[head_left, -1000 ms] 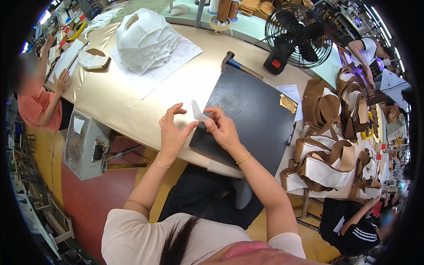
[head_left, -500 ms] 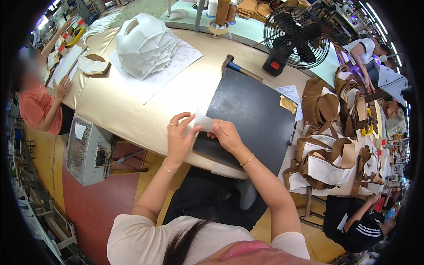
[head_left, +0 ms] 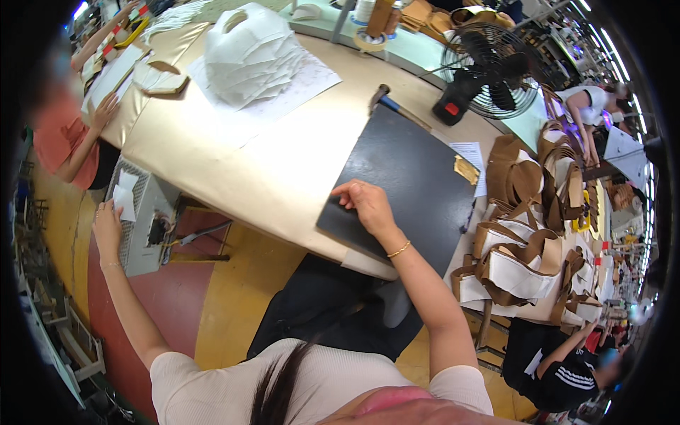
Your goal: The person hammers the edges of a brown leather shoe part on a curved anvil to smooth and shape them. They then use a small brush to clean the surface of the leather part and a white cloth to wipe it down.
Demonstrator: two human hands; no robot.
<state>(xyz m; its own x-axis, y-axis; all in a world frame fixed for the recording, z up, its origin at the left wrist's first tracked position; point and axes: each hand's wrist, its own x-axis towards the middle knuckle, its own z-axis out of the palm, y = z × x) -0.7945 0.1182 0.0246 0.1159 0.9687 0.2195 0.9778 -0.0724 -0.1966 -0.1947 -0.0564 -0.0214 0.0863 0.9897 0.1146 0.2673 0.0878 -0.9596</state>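
Note:
At the far left, my left hand point(head_left: 108, 227) is closed with its fingertips at the edge of a small white sheet piece point(head_left: 124, 203). That piece lies over the perforated mesh top of a grey metal box-like machine point(head_left: 145, 241), overlapping another white piece point(head_left: 128, 180). My right hand point(head_left: 368, 207) hovers at the left edge of a black work board point(head_left: 404, 170), its fingers loosely bent and apart, holding nothing visible. A hammer point(head_left: 386, 103) with a blue-marked handle lies along the board's far edge.
White cut pieces point(head_left: 251, 57) are stacked on paper on the gold-coloured table point(head_left: 283, 142). A black fan point(head_left: 489, 71) stands at the back right. Brown and white strap bundles point(head_left: 520, 262) fill the right side. A co-worker in orange point(head_left: 64, 149) works at the left.
My left hand has moved from above the board to the machine at left, taking the white piece from between both hands. My right hand has let go and stays over the board. The view has shifted.

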